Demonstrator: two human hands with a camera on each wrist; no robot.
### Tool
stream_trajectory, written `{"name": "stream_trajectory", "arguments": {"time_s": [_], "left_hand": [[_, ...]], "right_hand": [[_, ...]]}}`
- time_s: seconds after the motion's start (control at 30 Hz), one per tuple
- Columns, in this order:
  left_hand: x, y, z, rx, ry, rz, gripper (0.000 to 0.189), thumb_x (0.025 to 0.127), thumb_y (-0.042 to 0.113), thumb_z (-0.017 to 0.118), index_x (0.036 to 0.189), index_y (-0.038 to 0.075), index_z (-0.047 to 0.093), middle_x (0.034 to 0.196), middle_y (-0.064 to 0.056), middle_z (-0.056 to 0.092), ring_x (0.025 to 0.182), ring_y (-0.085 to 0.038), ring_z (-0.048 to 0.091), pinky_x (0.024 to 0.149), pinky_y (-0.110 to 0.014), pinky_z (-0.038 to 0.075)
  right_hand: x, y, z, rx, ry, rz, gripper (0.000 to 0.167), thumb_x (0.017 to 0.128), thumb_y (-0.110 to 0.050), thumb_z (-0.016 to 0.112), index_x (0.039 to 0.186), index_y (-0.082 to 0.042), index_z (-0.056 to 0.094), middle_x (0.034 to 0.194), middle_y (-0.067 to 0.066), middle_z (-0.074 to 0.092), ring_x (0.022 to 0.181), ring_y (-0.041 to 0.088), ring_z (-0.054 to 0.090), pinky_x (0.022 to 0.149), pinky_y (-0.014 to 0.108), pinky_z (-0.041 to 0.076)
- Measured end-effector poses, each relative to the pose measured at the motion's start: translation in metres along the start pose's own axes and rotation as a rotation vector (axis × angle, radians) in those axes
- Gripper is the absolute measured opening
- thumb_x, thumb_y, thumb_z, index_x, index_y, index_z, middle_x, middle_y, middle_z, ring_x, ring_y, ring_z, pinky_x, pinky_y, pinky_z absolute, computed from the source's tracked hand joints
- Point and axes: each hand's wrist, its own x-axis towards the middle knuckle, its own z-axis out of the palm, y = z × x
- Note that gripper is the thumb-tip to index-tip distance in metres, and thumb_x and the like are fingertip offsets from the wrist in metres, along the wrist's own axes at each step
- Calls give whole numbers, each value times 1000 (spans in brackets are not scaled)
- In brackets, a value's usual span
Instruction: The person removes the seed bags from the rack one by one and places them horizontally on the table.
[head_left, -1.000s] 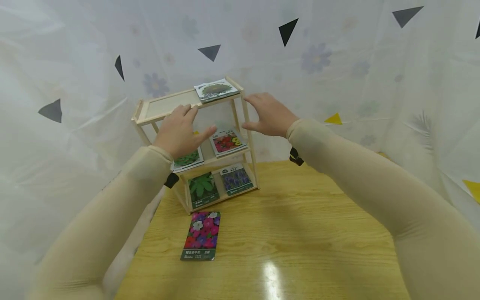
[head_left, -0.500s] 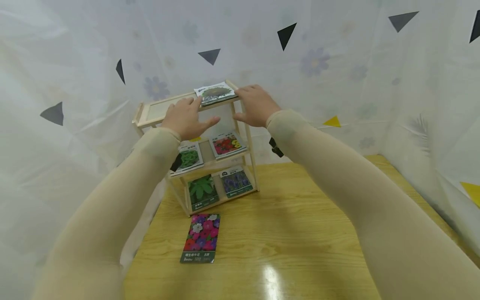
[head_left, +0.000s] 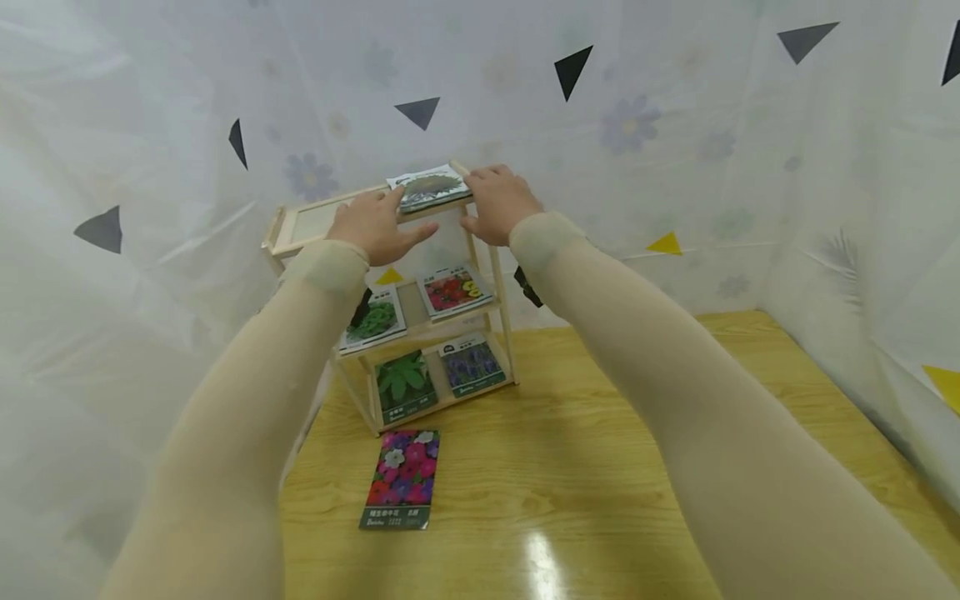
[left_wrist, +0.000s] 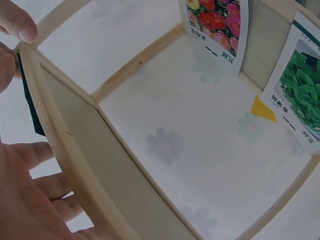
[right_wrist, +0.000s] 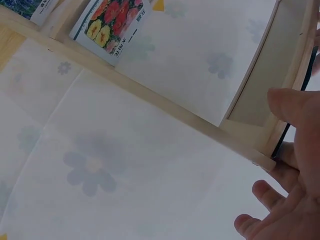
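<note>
A small wooden three-tier shelf (head_left: 450, 313) stands at the table's back left. On its top tier, at the right end, lies a stack of seed packets (head_left: 432, 188) with a white edge and a plant picture. My left hand (head_left: 377, 227) is at the stack's left edge, fingers extended and thumb apart. At the right edge is my right hand (head_left: 500, 205), fingertips touching the packets. In the right wrist view my thumb (right_wrist: 287, 105) lies against the top tier's front rail, and the other fingers are spread. The packets' dark green edge (left_wrist: 31, 102) overhangs the rail in the left wrist view.
Leafy green packets (head_left: 375, 319) and red-flower packets (head_left: 453, 292) lie on the middle tier. A green-leaf packet (head_left: 405, 382) and a purple-flower packet (head_left: 471, 367) lie on the bottom. A pink-flower packet (head_left: 402, 475) is on the table (head_left: 585, 467).
My right hand has moved left from beside the shelf's upright to the packet stack. My left hand has risen and shifted right to its left edge.
</note>
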Motion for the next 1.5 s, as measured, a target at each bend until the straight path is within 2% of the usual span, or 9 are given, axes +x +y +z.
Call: {"name": "stream_trajectory", "arguments": {"time_s": [0.33,0.6,0.83,1.13,1.33,1.5], "left_hand": [[10,10,2,9,-15,-24,89,91,73,26,156,15,10,156,-20,20,142,-38,19,111,-61,14],[15,14,5,38,-8,-54,87,94,69,23,155,7,14,154,-22,26,141,-38,24,112,-61,12],[18,15,7,61,12,-54,80,98,62,19,154,4,18,152,-21,30,140,-36,27,112,-59,14],[17,14,9,60,55,-61,74,101,56,17,149,2,31,144,-22,43,133,-39,39,112,-59,17],[15,15,11,79,106,-68,70,103,53,18,141,1,45,134,-23,52,128,-39,44,111,-59,18],[13,17,13,102,137,-63,68,103,51,19,136,1,51,131,-24,54,128,-40,43,111,-59,18]], "right_hand": [[1,2,8,25,8,-42,60,102,-33,46,153,-8,26,158,8,20,144,30,19,116,44,19],[1,4,11,51,46,-80,54,103,-31,43,151,-10,31,156,8,27,142,30,24,114,45,23],[2,5,12,53,54,-89,51,105,-31,40,151,-10,32,154,7,31,141,30,26,114,45,24],[2,3,11,54,43,-90,52,104,-32,41,151,-10,33,154,7,32,141,29,26,113,44,25],[-2,3,10,56,68,-111,54,103,-35,44,149,-9,35,151,9,36,140,30,28,113,45,26],[-6,5,10,72,101,-135,52,102,-36,46,146,-8,40,146,9,44,139,30,30,113,44,26]]}}
